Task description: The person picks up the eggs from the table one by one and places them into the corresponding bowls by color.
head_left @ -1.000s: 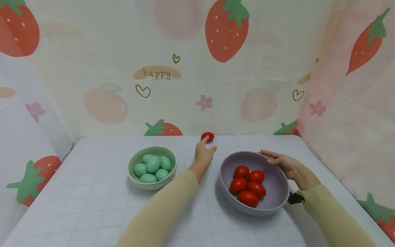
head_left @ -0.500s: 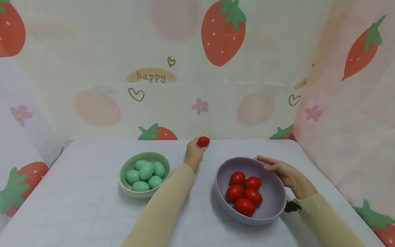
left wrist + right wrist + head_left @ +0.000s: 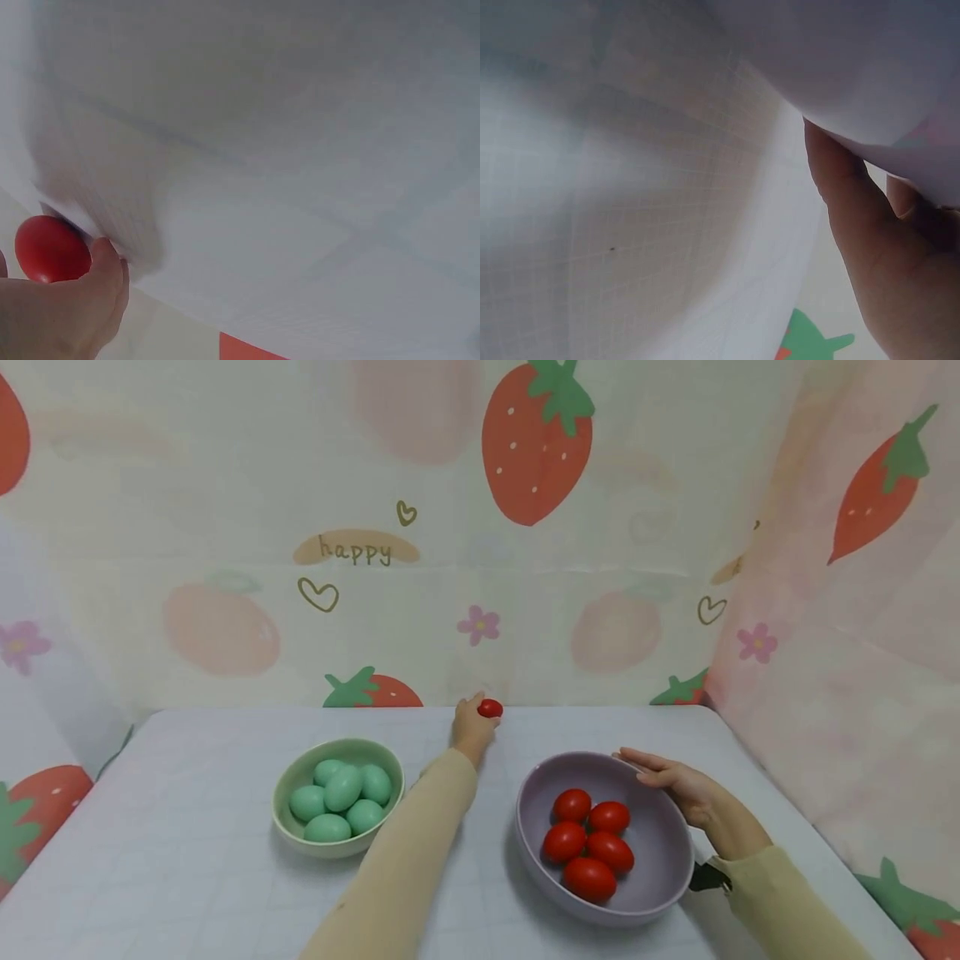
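Note:
At the far edge of the table, my left hand [image 3: 472, 732] holds a glossy red egg [image 3: 491, 708] between its thumb and fingers. In the left wrist view the same red egg [image 3: 51, 250] lies against the curled fingers, beside the white cloth. My right hand [image 3: 692, 791] rests with fairly straight fingers on the far right rim of a purple bowl [image 3: 663, 864]. Several red eggs [image 3: 589, 879] lie in that bowl. The right wrist view shows the thumb [image 3: 847, 202] touching the bowl's outer wall.
A light green bowl [image 3: 341, 849] with several green eggs [image 3: 342, 788] stands left of the left forearm. White gridded cloth [image 3: 187, 877] covers the table. A strawberry-print curtain [image 3: 525, 660] rises directly behind the far edge, another at the right side.
My left hand has gone from touching the red egg with a fingertip to holding it between thumb and fingers. The right hand stays at the purple bowl. The head view has shifted slightly.

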A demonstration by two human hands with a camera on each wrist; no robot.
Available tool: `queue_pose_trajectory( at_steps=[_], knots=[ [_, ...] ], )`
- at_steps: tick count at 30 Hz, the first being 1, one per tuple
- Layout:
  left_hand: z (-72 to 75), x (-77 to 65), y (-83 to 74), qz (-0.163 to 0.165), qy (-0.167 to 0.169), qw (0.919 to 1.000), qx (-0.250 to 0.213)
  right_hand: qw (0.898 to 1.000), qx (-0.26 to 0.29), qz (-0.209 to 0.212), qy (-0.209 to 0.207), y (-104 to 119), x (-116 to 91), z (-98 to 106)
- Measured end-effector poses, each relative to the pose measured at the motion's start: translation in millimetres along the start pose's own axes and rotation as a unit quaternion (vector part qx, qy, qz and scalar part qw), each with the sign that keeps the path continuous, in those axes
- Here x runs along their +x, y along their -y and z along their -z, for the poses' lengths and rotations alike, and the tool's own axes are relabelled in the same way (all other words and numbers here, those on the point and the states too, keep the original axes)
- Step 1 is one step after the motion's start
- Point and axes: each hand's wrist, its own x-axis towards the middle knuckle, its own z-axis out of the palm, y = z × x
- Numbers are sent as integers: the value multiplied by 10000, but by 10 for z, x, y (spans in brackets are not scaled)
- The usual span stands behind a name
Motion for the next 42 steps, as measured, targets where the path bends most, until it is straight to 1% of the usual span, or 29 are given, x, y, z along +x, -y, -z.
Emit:
queue_pose_trajectory(
  at_steps=[5, 7, 9, 12, 16, 18, 20, 23, 26, 32, 38, 42],
  knots=[
    [81, 68, -4, 115, 2, 9998, -178, 10000, -35, -19, -6, 2, 21, -41],
    [104, 72, -7, 178, 92, 9993, -320, 10000, -72, -37, -48, 5, 24, -53],
    [118, 61, -5, 153, 139, 9993, -307, 9999, -103, -50, -57, 11, 24, -57],
    [127, 46, 13, 87, 91, 9998, -134, 9999, -131, -78, -78, 19, 25, -51],
    [127, 57, 29, -7, -70, 9993, 375, 9998, -160, -72, -84, 26, 37, -25],
    [118, 69, 31, 2, -85, 9985, 542, 9998, -148, -79, -101, 25, 41, -14],
    [102, 75, 31, 19, -103, 9980, 626, 9998, -105, -92, -123, 21, 40, -9],
    [67, 71, 24, 38, -127, 9981, 604, 9999, -51, -91, -80, 11, 36, -12],
    [16, 68, 18, 55, -96, 9989, 462, 9999, -22, -70, -93, 9, 28, -15],
    [-77, 67, 18, -45, -108, 9999, 68, 9997, -146, -71, -167, 17, -1, 18],
    [2, -18, 36, -70, 1, 9997, -243, 9997, -132, -79, -167, 29, 0, -4],
    [64, -125, 55, 19, 38, 9987, -507, 9998, -57, -134, -159, 38, 15, -18]
  ],
)
